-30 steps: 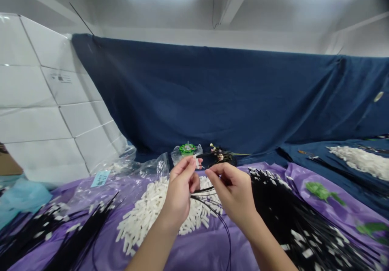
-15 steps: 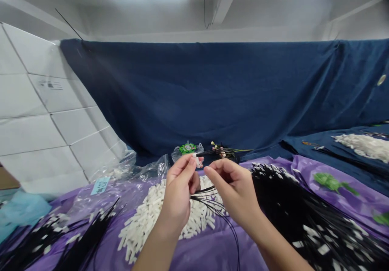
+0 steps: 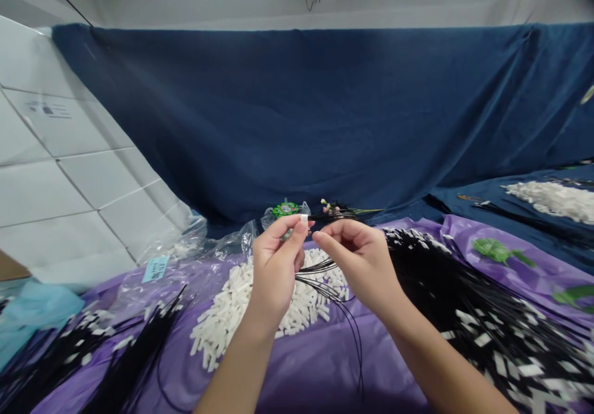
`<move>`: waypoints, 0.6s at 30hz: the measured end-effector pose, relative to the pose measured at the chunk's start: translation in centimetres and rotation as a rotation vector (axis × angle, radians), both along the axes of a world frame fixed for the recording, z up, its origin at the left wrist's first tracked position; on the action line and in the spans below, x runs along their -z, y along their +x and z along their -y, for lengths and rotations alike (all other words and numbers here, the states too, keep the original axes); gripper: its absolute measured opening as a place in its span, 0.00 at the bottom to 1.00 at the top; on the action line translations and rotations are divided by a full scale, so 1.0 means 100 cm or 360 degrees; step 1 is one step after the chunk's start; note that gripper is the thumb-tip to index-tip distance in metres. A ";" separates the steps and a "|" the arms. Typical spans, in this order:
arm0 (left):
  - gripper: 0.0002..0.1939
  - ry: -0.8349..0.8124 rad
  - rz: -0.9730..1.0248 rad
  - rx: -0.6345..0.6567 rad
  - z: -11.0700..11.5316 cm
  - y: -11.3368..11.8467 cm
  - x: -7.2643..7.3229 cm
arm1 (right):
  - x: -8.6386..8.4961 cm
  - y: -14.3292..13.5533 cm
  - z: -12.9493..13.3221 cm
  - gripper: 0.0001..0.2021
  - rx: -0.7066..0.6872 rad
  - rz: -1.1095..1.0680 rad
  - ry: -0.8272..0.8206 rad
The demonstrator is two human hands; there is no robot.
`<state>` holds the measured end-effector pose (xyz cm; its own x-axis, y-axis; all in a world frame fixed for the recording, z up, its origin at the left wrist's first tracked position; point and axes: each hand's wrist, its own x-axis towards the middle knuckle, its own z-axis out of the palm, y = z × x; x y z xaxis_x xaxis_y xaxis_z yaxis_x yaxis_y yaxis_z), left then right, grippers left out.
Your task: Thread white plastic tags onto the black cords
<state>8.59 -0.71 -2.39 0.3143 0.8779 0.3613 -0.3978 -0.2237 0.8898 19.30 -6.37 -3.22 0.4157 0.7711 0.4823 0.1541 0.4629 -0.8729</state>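
My left hand [image 3: 276,265] is closed, with a small white tab [image 3: 304,218] between thumb and forefinger. Several thin black cords [image 3: 341,302] trail from under its curled fingers and hang down to the right. Just to the right, my right hand [image 3: 364,265] is pinched, its thumb tip close to the left fingertips but a little apart. Whatever lies inside that pinch is hidden. Below both hands a heap of small white pieces [image 3: 232,302] is spread on the purple sheet [image 3: 343,364].
Many black cords with white ends [image 3: 445,284] lie at right, and another black bundle [image 3: 134,352] at left. Clear plastic bags [image 3: 185,259], a green round item [image 3: 284,208] and small flowers [image 3: 330,207] sit behind. A dark blue cloth [image 3: 297,117] hangs at the back.
The view has tilted down, so the background sits higher. The white tab has turned more upright in my left fingers. Both hands stay close together.
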 end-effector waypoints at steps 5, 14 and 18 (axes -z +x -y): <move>0.10 0.0097 -0.0049 -0.0065 0.001 0.001 0.006 | 0.000 -0.003 0.000 0.11 -0.0065 -0.0198 -0.0044; 0.10 0.0177 -0.0052 -0.0052 0.001 0.004 0.008 | -0.001 0.003 -0.002 0.17 -0.0338 -0.0218 -0.0143; 0.10 0.0084 0.0013 -0.0106 -0.011 -0.003 0.001 | -0.011 0.019 0.039 0.10 0.0008 0.0438 -0.0062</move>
